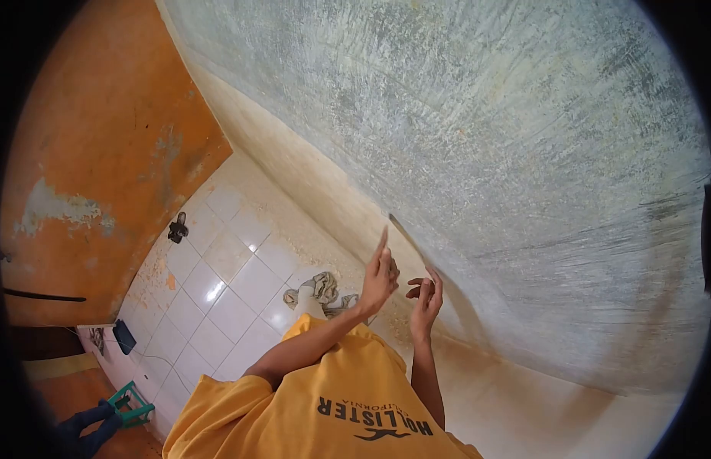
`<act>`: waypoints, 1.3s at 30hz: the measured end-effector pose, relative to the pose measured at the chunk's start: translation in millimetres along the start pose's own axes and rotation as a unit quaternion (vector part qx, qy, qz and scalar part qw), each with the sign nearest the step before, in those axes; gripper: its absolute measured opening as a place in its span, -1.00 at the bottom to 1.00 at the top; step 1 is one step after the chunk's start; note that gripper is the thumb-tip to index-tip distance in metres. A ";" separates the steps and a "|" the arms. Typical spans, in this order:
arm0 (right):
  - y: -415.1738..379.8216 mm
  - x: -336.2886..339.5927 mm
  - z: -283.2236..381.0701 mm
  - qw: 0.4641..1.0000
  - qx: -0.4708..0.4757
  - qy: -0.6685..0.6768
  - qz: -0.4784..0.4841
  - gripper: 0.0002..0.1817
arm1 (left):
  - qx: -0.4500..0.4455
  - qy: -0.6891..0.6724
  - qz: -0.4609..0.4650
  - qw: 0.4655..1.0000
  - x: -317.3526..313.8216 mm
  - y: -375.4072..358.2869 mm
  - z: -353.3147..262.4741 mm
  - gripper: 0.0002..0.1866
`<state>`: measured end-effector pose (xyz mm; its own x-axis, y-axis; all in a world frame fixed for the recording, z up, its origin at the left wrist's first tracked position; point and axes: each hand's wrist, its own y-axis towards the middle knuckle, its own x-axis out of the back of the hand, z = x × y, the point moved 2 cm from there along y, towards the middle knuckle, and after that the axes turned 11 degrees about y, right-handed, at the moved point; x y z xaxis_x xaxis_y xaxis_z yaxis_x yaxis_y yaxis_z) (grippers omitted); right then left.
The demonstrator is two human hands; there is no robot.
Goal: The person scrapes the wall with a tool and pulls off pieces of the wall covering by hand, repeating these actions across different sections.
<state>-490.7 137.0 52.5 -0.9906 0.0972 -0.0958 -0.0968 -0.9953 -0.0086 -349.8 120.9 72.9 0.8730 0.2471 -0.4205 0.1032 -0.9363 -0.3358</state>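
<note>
My left hand (382, 283) is closed around a thin, flat, brownish scraper-like piece (383, 239) that points up towards the wall. Just to its right, my right hand (425, 304) is bent, its fingertips at the near end of a long, narrow blade (406, 234) seen almost edge-on. That blade overlaps the lower part of the wall (478, 138), which has a rough, streaky grey-green coat above a smoother beige band (317, 170). The two hands are close together but apart.
Crumpled cloth (325, 288) lies by my feet on white floor tiles (244, 287) strewn with flakes. A dark object (178, 228) sits beside the peeling orange wall (103, 153). Towards the lower left, a person's legs (87, 427) are by a green stool (132, 405).
</note>
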 end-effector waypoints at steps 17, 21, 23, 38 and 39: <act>-9.4 17.3 -11.6 0.999 -0.007 -0.009 -0.040 -0.59 | -0.012 -0.015 -0.031 0.999 -12.0 9.7 -0.2 -0.39; -14.9 14.9 -12.1 0.999 -0.016 -0.018 -0.037 -0.59 | -0.002 -0.030 -0.037 0.999 -3.1 13.2 -3.5 -0.39; -11.3 12.7 -14.6 0.999 -0.017 -0.017 -0.033 -0.59 | 0.006 -0.026 -0.018 0.999 -2.3 8.5 1.6 -0.39; -0.5 4.3 -21.4 1.000 -0.012 -0.001 -0.016 -0.60 | 0.002 -0.063 -0.124 0.990 18.9 44.1 -0.8 -0.39; -4.3 5.9 -23.4 1.000 -0.018 -0.002 -0.018 -0.59 | -0.036 -0.076 -0.088 0.993 31.9 53.6 -16.7 -0.40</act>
<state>-493.9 141.8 28.7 -0.9869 0.1333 -0.0910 -0.1293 -0.9904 -0.0483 -308.4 74.4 55.6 0.7565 0.4380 -0.4857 0.2860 -0.8894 -0.3566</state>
